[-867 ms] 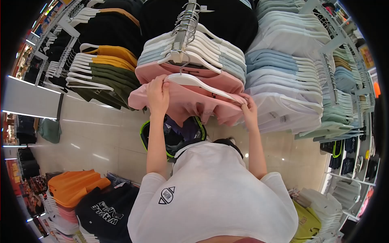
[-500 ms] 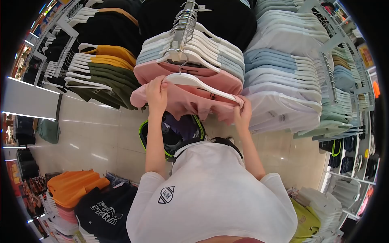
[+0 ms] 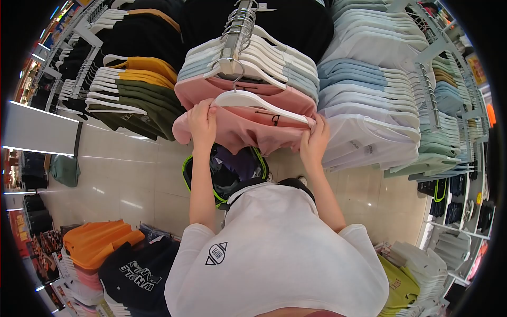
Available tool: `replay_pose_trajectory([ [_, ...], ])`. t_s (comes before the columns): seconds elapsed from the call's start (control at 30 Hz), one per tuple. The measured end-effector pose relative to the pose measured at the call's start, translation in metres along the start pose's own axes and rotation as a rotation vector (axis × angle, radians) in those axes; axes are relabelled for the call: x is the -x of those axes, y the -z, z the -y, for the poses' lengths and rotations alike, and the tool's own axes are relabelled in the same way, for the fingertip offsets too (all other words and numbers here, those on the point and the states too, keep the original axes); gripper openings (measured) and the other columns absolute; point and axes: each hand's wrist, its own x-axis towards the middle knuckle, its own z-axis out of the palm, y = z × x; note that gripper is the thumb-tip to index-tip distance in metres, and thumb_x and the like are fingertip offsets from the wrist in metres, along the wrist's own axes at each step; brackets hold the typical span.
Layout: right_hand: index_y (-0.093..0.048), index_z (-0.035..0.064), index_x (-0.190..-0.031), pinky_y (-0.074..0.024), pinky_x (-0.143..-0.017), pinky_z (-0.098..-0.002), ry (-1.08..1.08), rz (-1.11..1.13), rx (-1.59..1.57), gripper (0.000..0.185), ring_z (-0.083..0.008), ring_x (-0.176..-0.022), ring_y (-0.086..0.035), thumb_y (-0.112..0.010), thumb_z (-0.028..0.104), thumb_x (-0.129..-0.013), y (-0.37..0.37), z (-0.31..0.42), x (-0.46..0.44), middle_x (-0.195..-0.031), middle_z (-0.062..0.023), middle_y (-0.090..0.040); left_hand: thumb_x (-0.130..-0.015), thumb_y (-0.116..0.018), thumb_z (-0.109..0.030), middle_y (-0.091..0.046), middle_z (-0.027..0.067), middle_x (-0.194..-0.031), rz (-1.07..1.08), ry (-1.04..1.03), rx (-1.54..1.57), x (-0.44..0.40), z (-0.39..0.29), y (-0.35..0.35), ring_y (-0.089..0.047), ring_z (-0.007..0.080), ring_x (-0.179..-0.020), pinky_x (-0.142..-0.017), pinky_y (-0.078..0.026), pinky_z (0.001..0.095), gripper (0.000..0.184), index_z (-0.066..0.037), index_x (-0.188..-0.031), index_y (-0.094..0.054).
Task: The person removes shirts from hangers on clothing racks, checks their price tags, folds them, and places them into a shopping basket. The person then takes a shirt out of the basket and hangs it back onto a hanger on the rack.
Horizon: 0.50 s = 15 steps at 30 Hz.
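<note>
A pink shirt (image 3: 237, 129) hangs on a white hanger (image 3: 259, 103) at the front end of a metal rail (image 3: 231, 50). My left hand (image 3: 203, 124) grips the shirt's shoulder at the hanger's left end. At the right end, my right hand (image 3: 315, 140) is closed on the other shoulder and the hanger tip. The hanger's hook is up by the rail's end. Just behind it hangs another pink shirt (image 3: 190, 91), followed by pale blue and white ones.
Olive and mustard shirts (image 3: 150, 98) hang to the left, white shirts (image 3: 364, 140) to the right. A black basket with a green rim (image 3: 185, 171) is on the floor below. Behind are an orange garment (image 3: 100, 243) and a black printed one (image 3: 140, 274).
My right hand has moved slightly left and inward along the hanger's end. The pink shirt's front hem is drawn up higher, and its right shoulder sits closer to the hanger.
</note>
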Motion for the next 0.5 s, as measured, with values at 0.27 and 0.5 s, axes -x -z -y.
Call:
replay_pose_trajectory([
  [0.27, -0.043, 0.0009, -0.108, -0.0304, -0.088, -0.0379, 0.002, 0.024, -0.02, 0.04, -0.033, -0.101, -0.04, -0.041, -0.001, -0.068, 0.0017, -0.0024, 0.0034, -0.108, -0.0173, -0.042, -0.084, -0.04, -0.031, -0.056, 0.0077, -0.074, -0.006, 0.002, 0.017, 0.0009, 0.0009, -0.0002, -0.049, 0.0269, -0.069, -0.065, -0.035, 0.036, 0.029, -0.006, -0.084, -0.054],
  [0.5, -0.045, 0.005, -0.108, -0.0334, -0.084, -0.0388, 0.001, 0.015, -0.026, 0.04, -0.0335, -0.097, -0.043, -0.046, 0.002, -0.069, 0.0004, -0.0044, 0.0053, -0.106, -0.0177, -0.044, -0.084, -0.04, -0.031, -0.056, 0.0078, -0.074, -0.011, -0.013, -0.008, 0.0011, 0.0023, 0.0006, -0.05, 0.0266, -0.069, -0.065, -0.035, 0.0356, 0.029, -0.006, -0.084, -0.054],
])
